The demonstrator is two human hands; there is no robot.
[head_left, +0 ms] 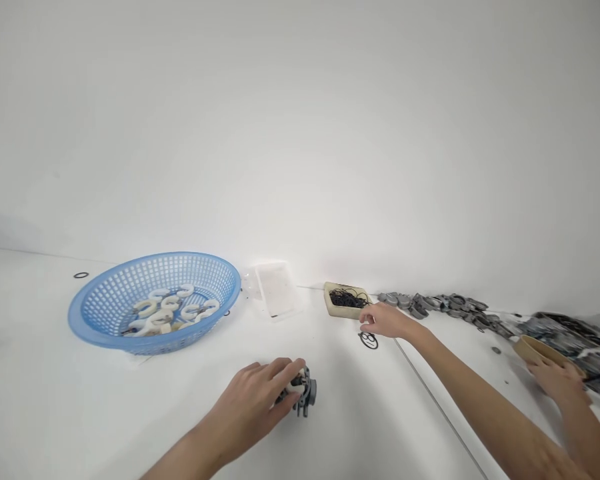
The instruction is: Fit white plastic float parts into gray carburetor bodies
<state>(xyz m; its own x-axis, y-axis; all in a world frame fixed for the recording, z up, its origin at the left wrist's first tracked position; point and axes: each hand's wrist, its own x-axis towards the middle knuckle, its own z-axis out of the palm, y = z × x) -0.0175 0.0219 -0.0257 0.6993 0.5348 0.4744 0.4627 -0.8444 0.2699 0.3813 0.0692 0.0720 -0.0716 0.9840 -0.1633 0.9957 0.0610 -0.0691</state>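
Note:
My left hand (267,397) is closed around a grey plastic housing (310,392) with a whitish piece on it, just over the white table. The fingers cover much of that part. My right hand (384,321) reaches out to the front edge of a cream tray (338,311) of thin black rings (347,298). Its thumb and fingers come together in a pinch, and what lies between them is too small to make out. Right below the fingertips are black rubber rings (369,341) on the table.
At left stands a blue basket (95,337) holding several white ring-shaped parts (170,304). A white tray (280,287) lies beside it. Grey parts (455,305) line the wall at right. Another person's hand (555,380) touches a tan container (530,350) near dark bagged items (560,328).

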